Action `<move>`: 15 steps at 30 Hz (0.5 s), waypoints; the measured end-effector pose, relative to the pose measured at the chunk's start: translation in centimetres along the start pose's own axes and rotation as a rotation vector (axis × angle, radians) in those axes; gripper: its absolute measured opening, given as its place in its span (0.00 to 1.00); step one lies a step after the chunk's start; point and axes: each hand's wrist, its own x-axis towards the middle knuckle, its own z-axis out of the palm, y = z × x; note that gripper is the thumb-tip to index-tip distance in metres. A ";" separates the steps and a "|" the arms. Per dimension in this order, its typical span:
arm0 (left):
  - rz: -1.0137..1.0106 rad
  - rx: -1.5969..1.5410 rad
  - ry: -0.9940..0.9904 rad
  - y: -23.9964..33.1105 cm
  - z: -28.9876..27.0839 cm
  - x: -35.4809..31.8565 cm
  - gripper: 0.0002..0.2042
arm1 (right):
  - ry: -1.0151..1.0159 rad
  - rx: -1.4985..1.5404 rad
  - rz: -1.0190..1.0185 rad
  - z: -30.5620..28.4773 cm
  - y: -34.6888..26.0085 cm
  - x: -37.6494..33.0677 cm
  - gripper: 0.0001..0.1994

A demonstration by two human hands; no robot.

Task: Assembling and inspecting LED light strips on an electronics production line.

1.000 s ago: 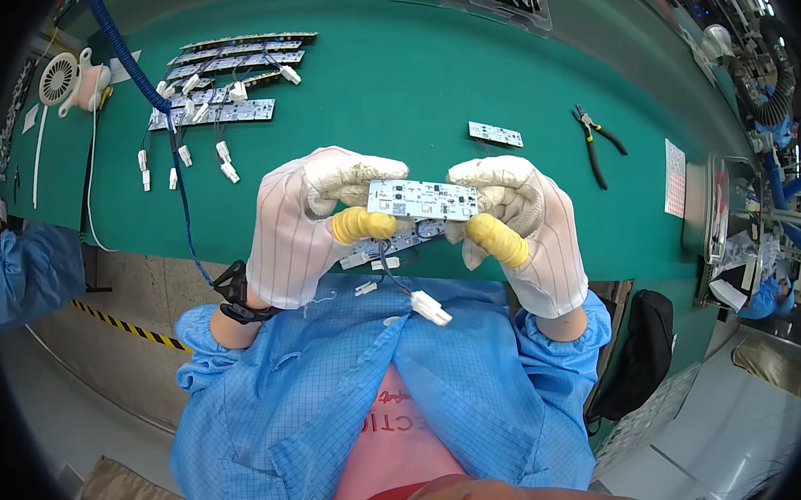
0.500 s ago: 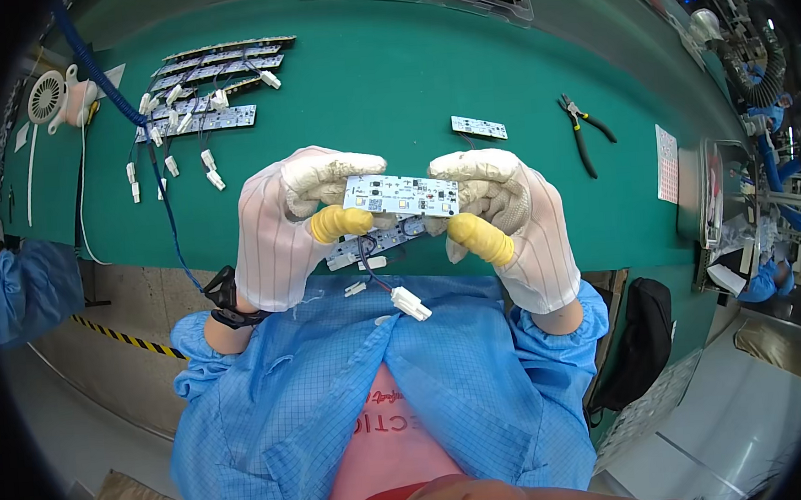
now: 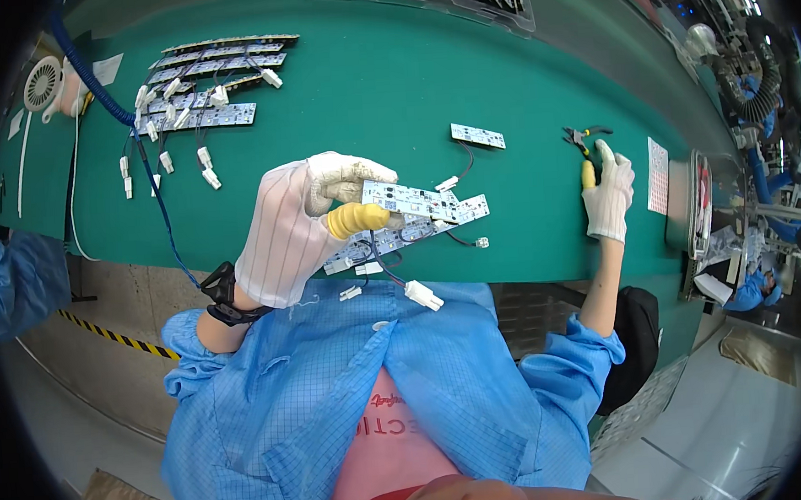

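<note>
My left hand [image 3: 311,214], in a striped white glove with a yellow thumb cover, pinches the left end of a small white circuit board [image 3: 411,202]. From this board hang dark wires with a white connector [image 3: 423,295]. Beneath it, more circuit boards [image 3: 395,239] lie on the table's near edge, partly covered by the held board and my hand. Off to the right, my right hand [image 3: 610,196] is closed on diagonal cutters [image 3: 580,138], its yellow-covered thumb along one handle. The other handle sticks out past the fingertips.
Several strip boards [image 3: 204,118] with white connectors lie at the far left, near a coiled blue cord [image 3: 101,80]. A single small board [image 3: 477,136] is right of centre. A clear tray [image 3: 519,18] stands at the back; a small fan [image 3: 45,86] sits far left.
My right hand has let go of the held board and moved right to the cutters, which have turned and shifted nearer. My left hand keeps the board.
</note>
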 end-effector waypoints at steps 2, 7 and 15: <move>0.014 0.003 0.011 0.7 -0.1 0.3 0.19 | 0.043 0.024 -0.036 -1.8 -0.6 0.5 0.31; -0.053 -0.171 -0.006 1.9 -0.9 1.3 0.14 | -0.136 0.359 0.061 -1.8 3.3 1.2 0.27; -0.324 -0.693 -0.144 3.2 -1.3 2.2 0.19 | 0.114 0.236 -0.276 -0.9 -0.1 1.6 0.38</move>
